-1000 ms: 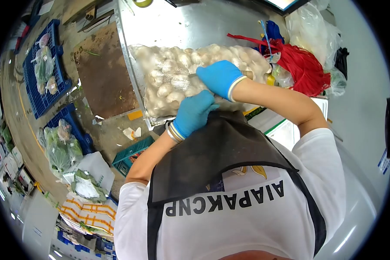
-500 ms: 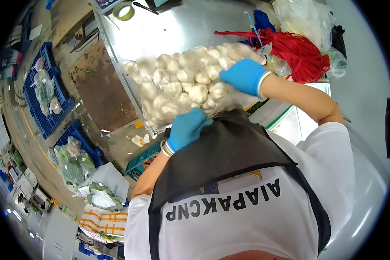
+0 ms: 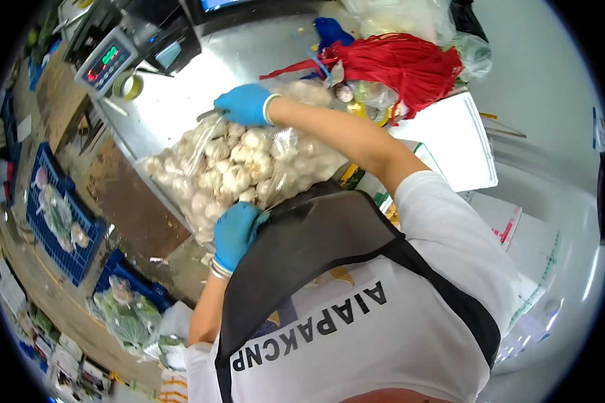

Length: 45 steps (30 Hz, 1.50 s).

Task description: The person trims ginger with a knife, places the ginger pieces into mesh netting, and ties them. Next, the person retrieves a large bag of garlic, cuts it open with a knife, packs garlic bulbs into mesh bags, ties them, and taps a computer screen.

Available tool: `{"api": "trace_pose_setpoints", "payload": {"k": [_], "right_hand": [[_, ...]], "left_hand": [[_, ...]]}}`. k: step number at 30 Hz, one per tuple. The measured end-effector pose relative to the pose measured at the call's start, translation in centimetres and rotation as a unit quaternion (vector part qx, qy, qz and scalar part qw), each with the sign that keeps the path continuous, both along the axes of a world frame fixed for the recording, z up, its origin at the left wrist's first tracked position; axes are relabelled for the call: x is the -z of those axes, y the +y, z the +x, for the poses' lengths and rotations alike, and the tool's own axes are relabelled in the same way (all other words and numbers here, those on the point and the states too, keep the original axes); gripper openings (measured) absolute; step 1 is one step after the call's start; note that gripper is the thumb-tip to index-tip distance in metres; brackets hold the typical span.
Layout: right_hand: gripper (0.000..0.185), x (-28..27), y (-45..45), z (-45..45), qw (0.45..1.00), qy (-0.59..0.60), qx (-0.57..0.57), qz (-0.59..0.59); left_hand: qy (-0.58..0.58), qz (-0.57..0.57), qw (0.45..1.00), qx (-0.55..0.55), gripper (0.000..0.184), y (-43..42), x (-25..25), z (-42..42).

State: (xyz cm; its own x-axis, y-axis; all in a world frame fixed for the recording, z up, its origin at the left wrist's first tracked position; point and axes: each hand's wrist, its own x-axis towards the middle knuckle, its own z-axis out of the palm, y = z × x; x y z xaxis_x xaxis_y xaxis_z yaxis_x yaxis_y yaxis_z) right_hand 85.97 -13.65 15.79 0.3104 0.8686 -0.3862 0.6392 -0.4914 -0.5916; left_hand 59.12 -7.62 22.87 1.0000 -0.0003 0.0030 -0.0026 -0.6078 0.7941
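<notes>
A large clear plastic bag of garlic [image 3: 289,151] lies on the metal table, its film wrinkled and shiny. Between my hands, several garlic bulbs [image 3: 237,178] show sharply through a gap in the film. My right hand [image 3: 245,105], in a blue glove, is closed on the plastic at the bag's far side. A small dark strip by its fingertips is too unclear to name. Also gloved in blue, my left hand [image 3: 235,232] grips the near edge of the bag, close to my dark apron [image 3: 316,225]. Its fingertips are partly hidden.
A scale display [image 3: 107,60] and a tape roll [image 3: 128,85] are at the table's far left. Red mesh bags [image 3: 403,70] heap at the far right, above a white foam box [image 3: 460,141]. Blue pallets [image 3: 60,208] with bagged vegetables stand on the floor left.
The view has turned and shifted. My right hand has moved left across the bag, from its right end to its far side. The garlic between my hands now shows more clearly through parted film.
</notes>
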Motion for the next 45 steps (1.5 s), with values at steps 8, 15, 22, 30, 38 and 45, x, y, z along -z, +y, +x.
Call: {"api": "trace_pose_setpoints", "payload": {"k": [8,15,22,30,38,45], "right_hand": [[0.054,3.4,0.5,8.0,0.982,-0.072,0.171,0.026],[0.045,-0.8,-4.8,6.2,0.957,-0.091,0.199,0.190],[0.026,-0.4,-19.5,10.5,0.876,-0.376,0.265,0.144],[0.027,0.8,-17.0,11.3,0.890,-0.441,0.049,-0.109],[0.019,-10.9,-7.2,4.1,0.886,0.035,0.238,0.397],[0.018,-19.1,3.3,-7.7,0.913,0.300,0.128,0.245]], "left_hand": [[-0.024,0.017,1.000,-0.010,0.015,0.5,1.0,1.3],[-0.081,0.053,0.992,-0.084,0.024,0.2,-0.2,1.6],[-0.113,0.021,0.986,-0.124,0.029,0.0,-1.7,3.5],[-0.117,0.074,0.990,-0.015,0.032,-1.2,-4.4,6.8],[-0.108,-0.053,0.979,-0.163,0.026,0.3,-2.4,2.6],[-0.065,-0.403,0.865,-0.291,0.068,4.0,-5.9,3.4]]}}
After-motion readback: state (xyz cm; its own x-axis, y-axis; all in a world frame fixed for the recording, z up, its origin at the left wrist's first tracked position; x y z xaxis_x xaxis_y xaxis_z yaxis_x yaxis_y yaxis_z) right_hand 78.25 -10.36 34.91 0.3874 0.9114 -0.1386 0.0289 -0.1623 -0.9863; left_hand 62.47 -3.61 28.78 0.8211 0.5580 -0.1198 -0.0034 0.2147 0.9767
